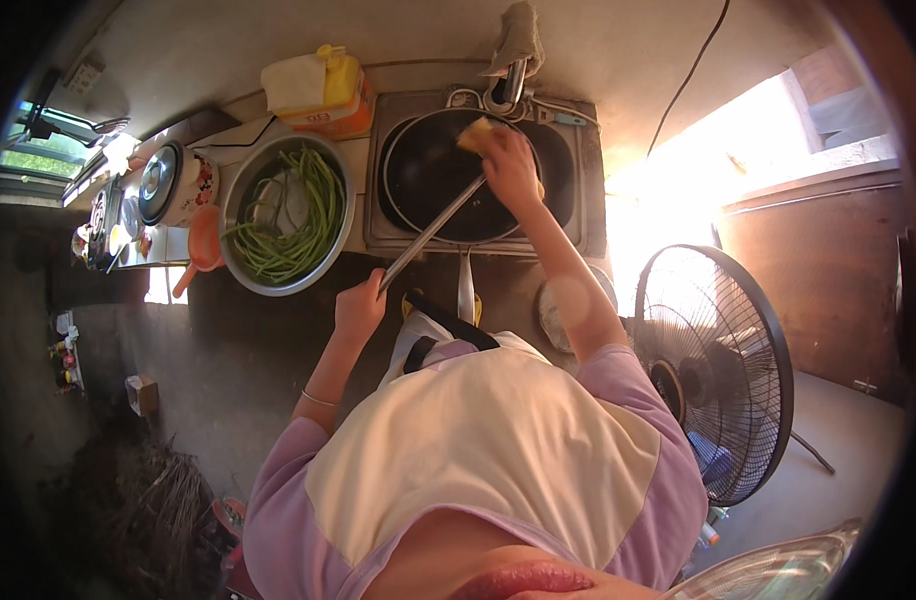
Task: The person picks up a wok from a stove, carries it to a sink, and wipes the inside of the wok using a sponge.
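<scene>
My left hand (359,306) grips the near end of a long metal utensil handle (431,231). The handle slants up to the right over a dark wok (428,169), and its far end passes beneath my right hand (510,166). Between the fingers of that hand is a yellow sponge (474,135), held above the wok's inner surface. The wok rests over a stainless steel sink (589,217), its own metal handle (466,289) pointing towards me. What is at the utensil's far end cannot be made out.
Left of the sink, a metal basin (236,262) holds long green beans (308,217). A coral plastic dipper (202,240) and a lidded pot (174,184) stand further left. Behind are a yellow-orange container (338,105) and a cloth-wrapped faucet (516,71). A fan (717,375) stands at my right.
</scene>
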The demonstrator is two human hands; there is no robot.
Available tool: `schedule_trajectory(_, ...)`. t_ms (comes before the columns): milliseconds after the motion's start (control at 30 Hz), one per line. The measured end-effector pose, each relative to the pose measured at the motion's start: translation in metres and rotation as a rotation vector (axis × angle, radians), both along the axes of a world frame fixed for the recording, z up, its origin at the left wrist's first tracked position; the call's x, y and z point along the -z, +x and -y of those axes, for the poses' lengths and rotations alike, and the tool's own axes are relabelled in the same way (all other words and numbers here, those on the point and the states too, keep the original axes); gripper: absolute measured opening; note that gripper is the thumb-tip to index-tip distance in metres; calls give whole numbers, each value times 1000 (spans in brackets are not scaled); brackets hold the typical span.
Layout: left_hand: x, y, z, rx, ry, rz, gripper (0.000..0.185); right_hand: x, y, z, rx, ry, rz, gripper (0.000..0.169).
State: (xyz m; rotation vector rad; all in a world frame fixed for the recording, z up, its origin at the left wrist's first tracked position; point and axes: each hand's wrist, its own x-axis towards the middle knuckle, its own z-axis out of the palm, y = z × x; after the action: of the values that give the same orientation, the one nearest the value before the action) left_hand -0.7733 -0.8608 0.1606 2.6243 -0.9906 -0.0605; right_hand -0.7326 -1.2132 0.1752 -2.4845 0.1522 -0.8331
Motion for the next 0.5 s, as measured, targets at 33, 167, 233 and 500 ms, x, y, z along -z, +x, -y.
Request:
schedule_trajectory(33, -2, 1, 1, 15, 15, 10, 26, 10, 10, 16, 141, 101, -10, 32)
schedule_trajectory(167, -6, -3, -1, -4, 29, 38, 23, 19, 20, 36, 45, 162, -19, 28)
schedule_trajectory(233, -6, -3, -9, -44, 40, 56, 23, -18, 10, -3, -338, -157, 32, 28)
schedule_trajectory(500, -3, -10, -20, -32, 122, 38, 29, 18, 25, 34, 67, 244, -56, 26)
